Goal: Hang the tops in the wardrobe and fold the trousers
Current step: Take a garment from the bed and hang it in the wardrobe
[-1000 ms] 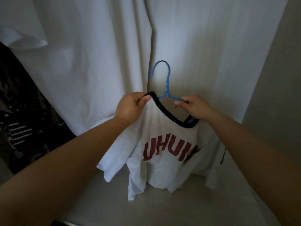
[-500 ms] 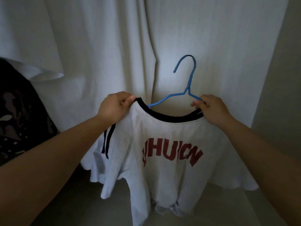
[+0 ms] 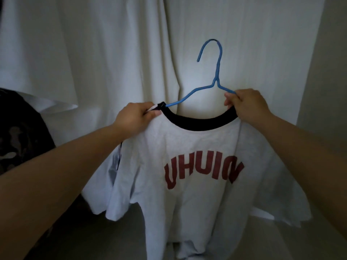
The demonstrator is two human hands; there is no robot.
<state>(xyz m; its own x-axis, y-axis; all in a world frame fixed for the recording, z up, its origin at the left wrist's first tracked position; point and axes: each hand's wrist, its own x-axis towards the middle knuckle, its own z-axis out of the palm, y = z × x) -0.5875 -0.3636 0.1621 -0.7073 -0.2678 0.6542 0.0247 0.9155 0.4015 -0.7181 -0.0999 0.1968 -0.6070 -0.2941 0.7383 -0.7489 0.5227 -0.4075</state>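
A white T-shirt [image 3: 187,147] with a black collar and red letters hangs spread between my two hands. A blue wire hanger [image 3: 216,79] sits inside its neck, hook pointing up and free of any rail. My left hand [image 3: 135,119] pinches the collar and shoulder at the left. My right hand [image 3: 246,106] grips the hanger's right arm together with the collar. The hanger's lower bar is hidden inside the shirt.
White garments or cloth [image 3: 112,53] hang close behind the shirt, filling the back. A dark patterned garment [image 3: 20,132] hangs at the left edge. A pale wall [image 3: 334,72] closes the right side. A pale floor surface [image 3: 281,241] lies below.
The shirt has turned to face me and spread wide. Both hands moved apart and up, and the hanger shifted right and rose.
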